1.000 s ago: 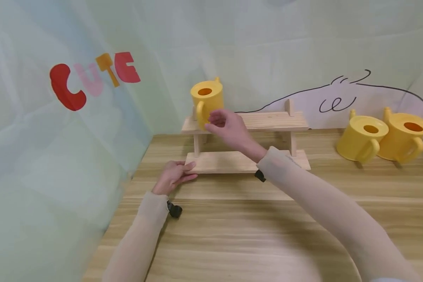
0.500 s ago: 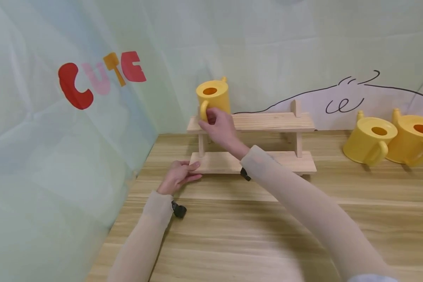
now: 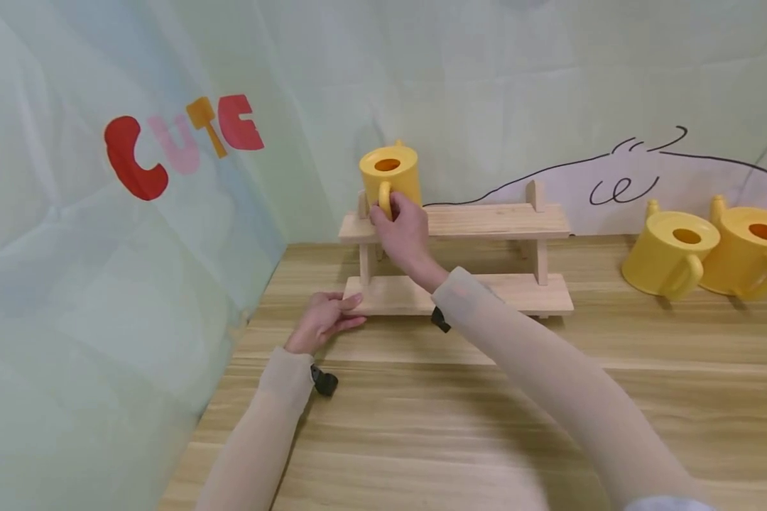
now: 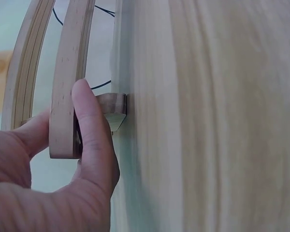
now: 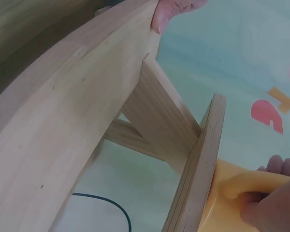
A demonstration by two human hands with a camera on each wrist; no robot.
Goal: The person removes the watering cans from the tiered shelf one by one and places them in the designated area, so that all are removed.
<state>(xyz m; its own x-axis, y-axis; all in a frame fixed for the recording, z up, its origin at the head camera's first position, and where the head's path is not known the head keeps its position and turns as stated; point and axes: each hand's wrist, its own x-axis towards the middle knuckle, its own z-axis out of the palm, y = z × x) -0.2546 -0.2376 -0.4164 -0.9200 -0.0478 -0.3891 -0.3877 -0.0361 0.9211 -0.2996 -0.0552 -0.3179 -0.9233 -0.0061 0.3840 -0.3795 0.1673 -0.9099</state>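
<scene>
Tabletop [image 3: 390, 426], right grip [image 3: 405, 231] on yellow pot [image 3: 403, 176], apparently atop shelf [image 3: 498, 221].

Left arm wears a long, plain beige fabric sleeve [image 3: 256, 426] ending at the wrist, with a small, blocky black wrist device [image 3: 324, 382] by its cuff. Right arm matches: long beige cloth sleeve [image 3: 550, 369], pale blue fabric [image 3: 667, 504] at its upper end, dark compact wrist unit [image 3: 441, 319] partly hidden.
</scene>
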